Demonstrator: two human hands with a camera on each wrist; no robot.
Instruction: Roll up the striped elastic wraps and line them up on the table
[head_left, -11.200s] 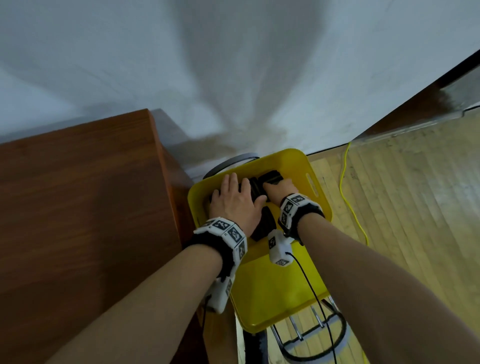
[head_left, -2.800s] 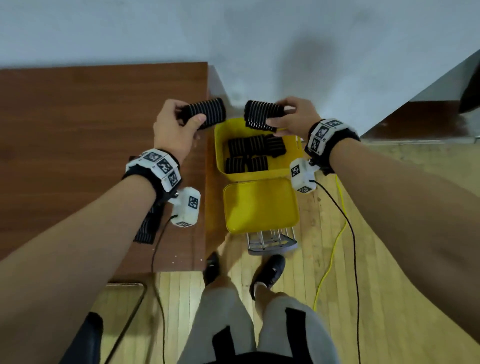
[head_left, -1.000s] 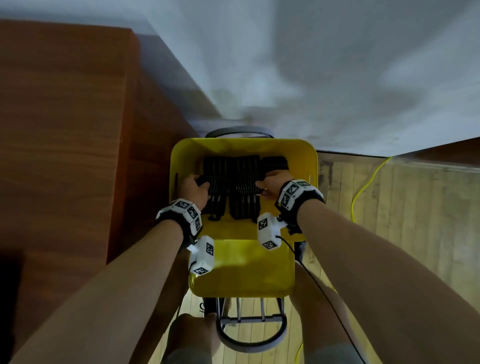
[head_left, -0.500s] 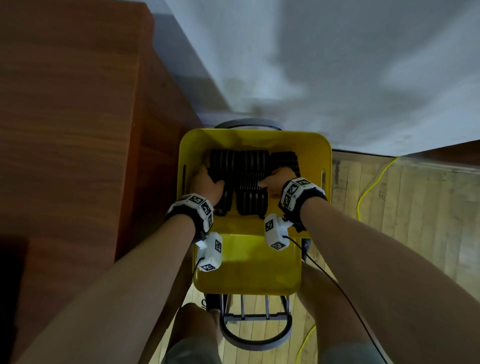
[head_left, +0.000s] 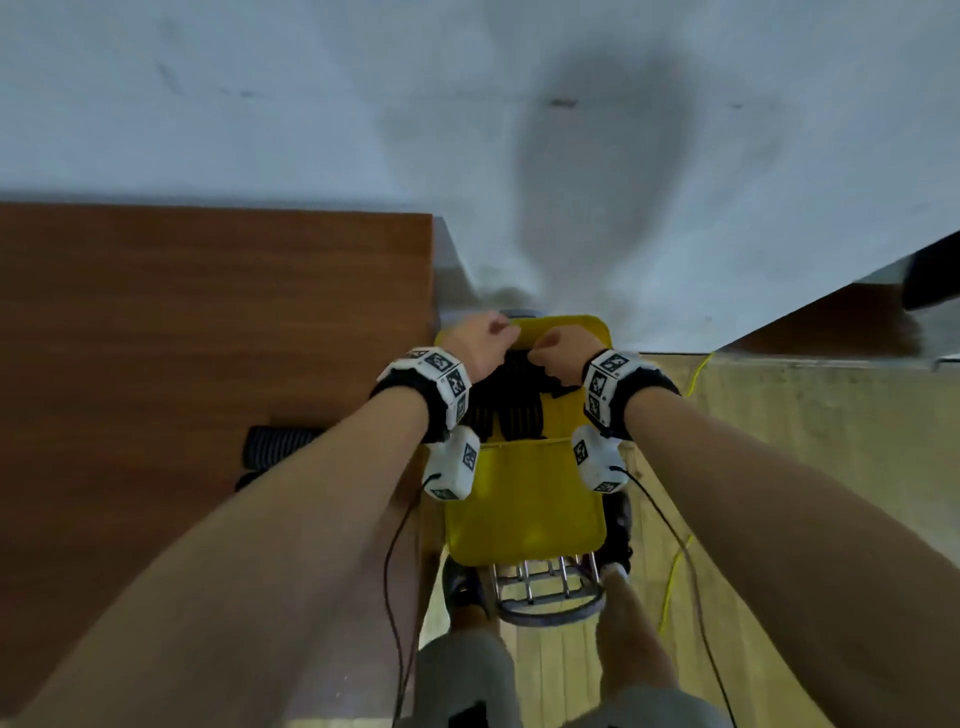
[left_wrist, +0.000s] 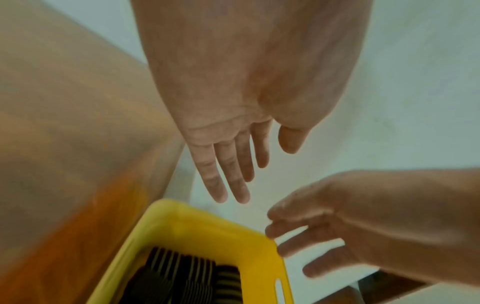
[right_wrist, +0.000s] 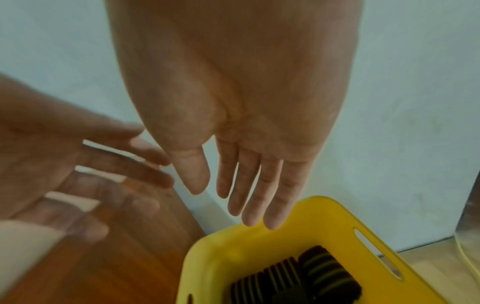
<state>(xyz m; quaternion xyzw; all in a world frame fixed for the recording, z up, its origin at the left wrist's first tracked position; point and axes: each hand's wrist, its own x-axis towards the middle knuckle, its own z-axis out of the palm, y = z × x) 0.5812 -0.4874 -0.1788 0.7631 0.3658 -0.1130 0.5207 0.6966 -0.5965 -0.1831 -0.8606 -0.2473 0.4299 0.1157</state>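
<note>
Several black striped elastic wraps (head_left: 511, 405) lie in a yellow basket (head_left: 524, 499) beside the wooden table (head_left: 208, 322). My left hand (head_left: 480, 340) and right hand (head_left: 558, 348) hover side by side over the basket's far rim. In the left wrist view my left hand (left_wrist: 228, 174) has straight fingers and holds nothing above the basket (left_wrist: 207, 226) and the wraps (left_wrist: 187, 277). My right hand (right_wrist: 252, 195) is also flat and empty over the basket (right_wrist: 259, 242) and its wraps (right_wrist: 298, 277). One rolled wrap (head_left: 278, 444) lies on the table, partly behind my left forearm.
The basket sits on a metal-framed stand (head_left: 545, 597) on the wooden floor, tight against the table's right edge. A white wall (head_left: 519, 156) stands just behind. A yellow cable (head_left: 675, 571) runs along the floor on the right. My legs are below the stand.
Both hands have let go of the wraps in the basket and risen to its far rim, fingers now straight. The view has pulled back, showing the table and a roll on it.
</note>
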